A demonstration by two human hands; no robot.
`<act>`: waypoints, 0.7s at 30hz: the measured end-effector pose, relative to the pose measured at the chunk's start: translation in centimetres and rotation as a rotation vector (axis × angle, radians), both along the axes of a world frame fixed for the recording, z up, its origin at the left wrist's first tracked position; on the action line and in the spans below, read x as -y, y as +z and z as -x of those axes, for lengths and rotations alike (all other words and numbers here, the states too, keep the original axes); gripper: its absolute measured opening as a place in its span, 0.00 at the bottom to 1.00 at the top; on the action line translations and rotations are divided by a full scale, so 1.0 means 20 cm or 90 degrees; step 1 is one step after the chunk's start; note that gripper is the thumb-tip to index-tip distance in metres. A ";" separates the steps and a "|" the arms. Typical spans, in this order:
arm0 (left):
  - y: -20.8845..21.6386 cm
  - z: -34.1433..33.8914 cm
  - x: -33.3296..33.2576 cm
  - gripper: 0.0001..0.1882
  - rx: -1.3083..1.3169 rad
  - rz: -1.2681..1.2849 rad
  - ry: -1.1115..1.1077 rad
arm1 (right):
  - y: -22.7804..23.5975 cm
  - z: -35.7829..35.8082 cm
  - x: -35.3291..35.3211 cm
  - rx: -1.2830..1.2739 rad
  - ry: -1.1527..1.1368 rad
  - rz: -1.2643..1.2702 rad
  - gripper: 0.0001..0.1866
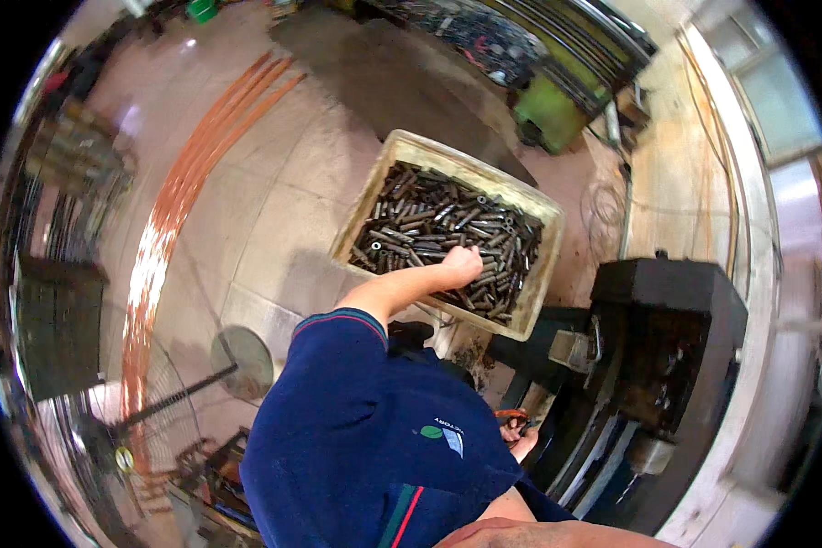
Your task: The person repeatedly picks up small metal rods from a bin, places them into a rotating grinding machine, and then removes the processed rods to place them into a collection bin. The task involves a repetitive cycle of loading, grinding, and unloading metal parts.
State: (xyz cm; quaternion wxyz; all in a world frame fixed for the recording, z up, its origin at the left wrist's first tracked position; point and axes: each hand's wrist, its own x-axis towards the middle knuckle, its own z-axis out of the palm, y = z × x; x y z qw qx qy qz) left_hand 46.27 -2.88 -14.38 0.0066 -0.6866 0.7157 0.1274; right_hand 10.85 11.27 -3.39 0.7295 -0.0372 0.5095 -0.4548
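Observation:
A pale, grimy plastic bin (543, 265) is filled with many short dark metal tubes (420, 215), lying at all angles. My left arm stretches over its near edge, and my left hand (464, 265) is closed down among the tubes. Whatever those fingers hold is hidden beneath them. Lower and to the right, beside my body, my right hand (521, 443) is closed around a small orange-and-dark object (510, 415). Its kind is too small to make out, and my shirt covers part of that arm.
Right of me stands a dark machine (667, 301) with a chuck-like part (650, 454). Long copper-coloured bars (178, 196) lie on the floor at left, near a standing fan (160, 402). A green machine (548, 114) stands beyond the bin. Cable loops (605, 205) lie at its right.

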 end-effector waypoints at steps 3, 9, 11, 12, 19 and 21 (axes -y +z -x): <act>0.02 0.00 -0.04 0.08 -0.004 0.019 0.018 | -0.06 0.04 0.06 0.106 0.028 -0.030 0.19; 0.04 -0.05 -0.05 0.08 -0.097 0.051 0.060 | -0.02 0.00 0.17 0.056 0.117 -0.071 0.17; 0.06 -0.05 -0.06 0.11 -0.154 0.111 0.121 | 0.00 -0.01 0.17 0.022 0.138 -0.046 0.17; 0.08 -0.04 -0.08 0.11 -0.216 0.115 0.212 | -0.03 0.02 0.18 0.063 0.164 -0.032 0.19; 0.30 -0.06 -0.30 0.11 -0.838 0.083 0.540 | -0.02 0.00 0.20 0.231 0.183 0.027 0.27; 0.37 -0.03 -0.36 0.10 -0.968 0.076 0.539 | -0.02 0.00 0.21 0.220 0.210 0.073 0.28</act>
